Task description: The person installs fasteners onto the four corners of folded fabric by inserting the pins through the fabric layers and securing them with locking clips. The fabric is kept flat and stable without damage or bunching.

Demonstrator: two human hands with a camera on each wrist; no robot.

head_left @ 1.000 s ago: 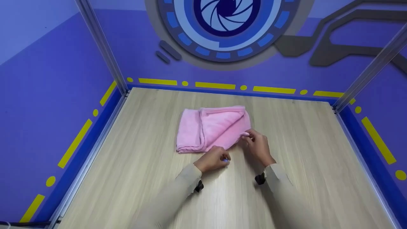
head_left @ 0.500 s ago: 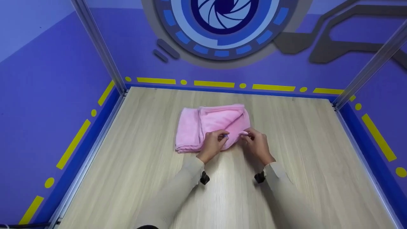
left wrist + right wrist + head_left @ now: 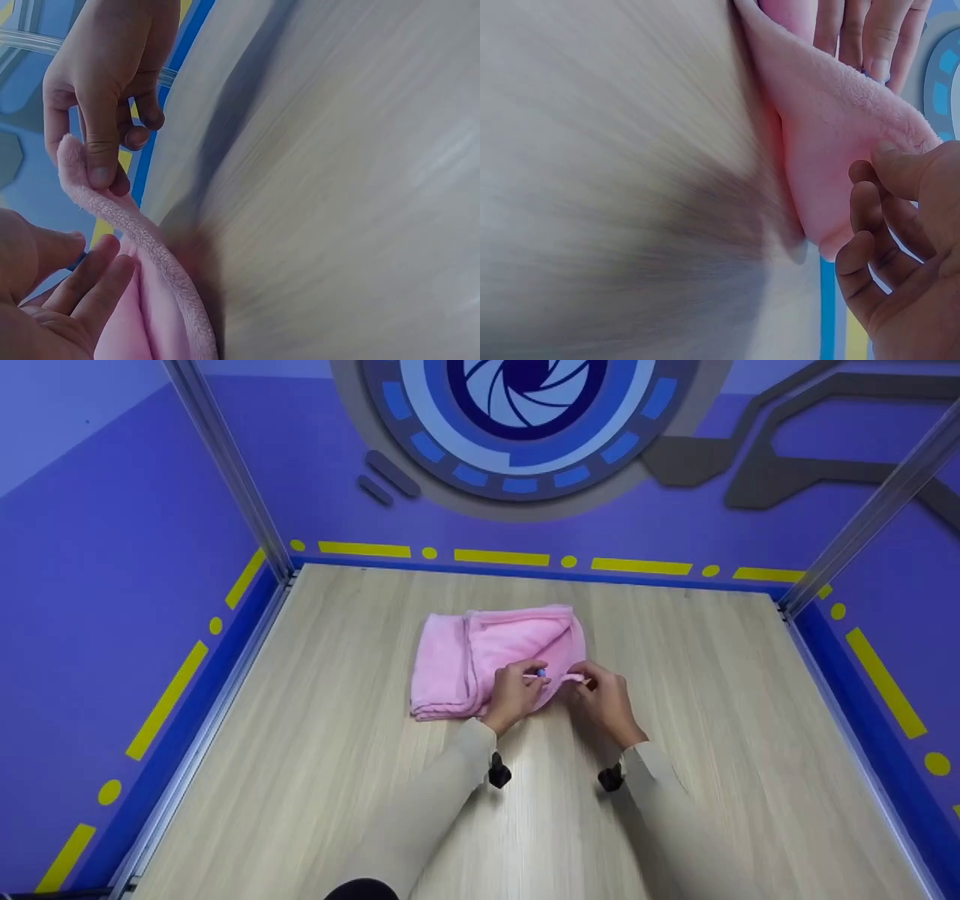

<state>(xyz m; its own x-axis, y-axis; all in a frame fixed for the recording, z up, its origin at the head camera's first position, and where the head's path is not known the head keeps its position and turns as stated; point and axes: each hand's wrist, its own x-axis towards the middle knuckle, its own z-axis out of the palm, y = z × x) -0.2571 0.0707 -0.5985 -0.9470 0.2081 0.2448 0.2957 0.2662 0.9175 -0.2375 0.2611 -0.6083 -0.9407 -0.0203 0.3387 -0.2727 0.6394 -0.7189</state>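
Observation:
A folded pink towel lies on the wooden table, its layers stacked at the left and its right part turned open. At the near right corner, my right hand pinches the towel's edge between thumb and fingers, lifting it as a raised rim in both wrist views. My left hand is over the towel, left of that corner. Between its thumb and fingertips it pinches a small blue thing, mostly hidden by the fingers; I cannot tell its kind. In the left wrist view, the raised hem passes close to the left fingertips.
The pale wooden table is bounded by blue printed walls at the back and sides. Metal posts stand at the back corners. Each wrist carries a small black device.
My left hand has moved from the towel's near edge up and right, over the towel and closer to the right hand, with the blue thing. The right hand keeps its pinch on the corner.

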